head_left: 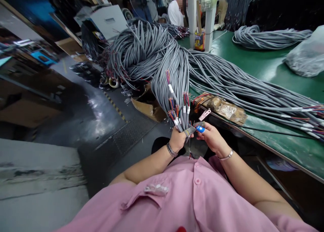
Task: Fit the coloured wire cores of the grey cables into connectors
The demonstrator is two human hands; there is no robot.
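My left hand (178, 139) is closed round a bunch of grey cable ends (181, 115), each with a white sleeve and red, blue and orange wires fanning out at the tip. My right hand (212, 137) sits just right of it, fingers pinched on a small blue tool (200, 128) that touches one grey cable end held between both hands. The bunch rises to a thick mass of grey cables (162, 56) draped off the green table. A pink tag (204, 114) hangs just above my right hand.
The green table (265, 66) runs along the right, with a worn brown pad (225, 107) at its edge, another cable coil (268, 37) and a clear plastic bag (307, 54) at the back. A person in a white shirt (176, 12) sits far off. A cardboard box (148, 105) lies on the floor.
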